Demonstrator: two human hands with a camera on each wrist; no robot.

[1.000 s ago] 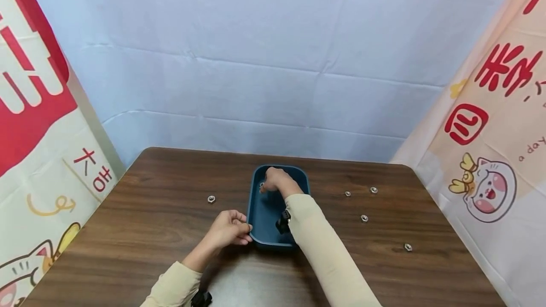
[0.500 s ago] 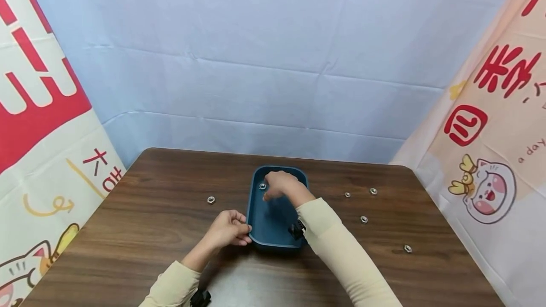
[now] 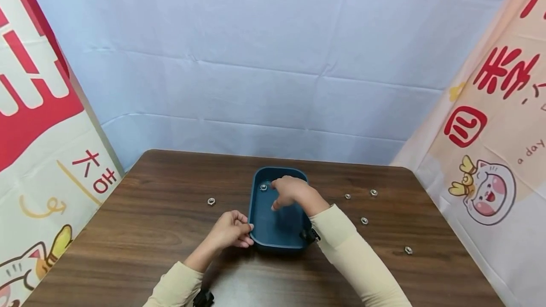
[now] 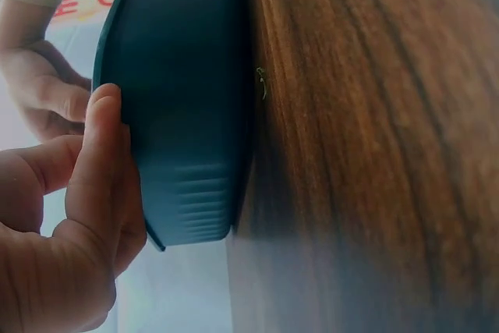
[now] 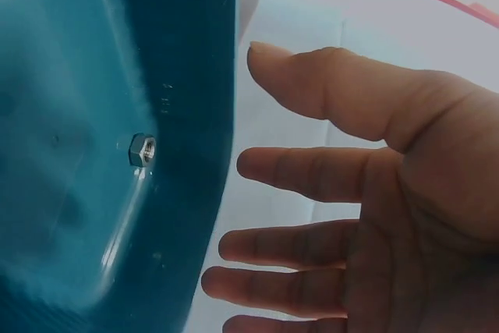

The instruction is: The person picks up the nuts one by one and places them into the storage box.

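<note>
Right hand (image 3: 294, 193), fingers loose and empty, hovers over the tray (image 3: 260, 231) beside 1 nut (image 3: 263, 187), while the left hand (image 3: 230, 231) grips the rim.

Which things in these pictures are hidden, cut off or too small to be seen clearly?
- Head view: right hand covers part of the tray floor.
- Head view: nuts on the table too small for detail, e.g..
- Left wrist view: left hand cut off by the edge.
</note>
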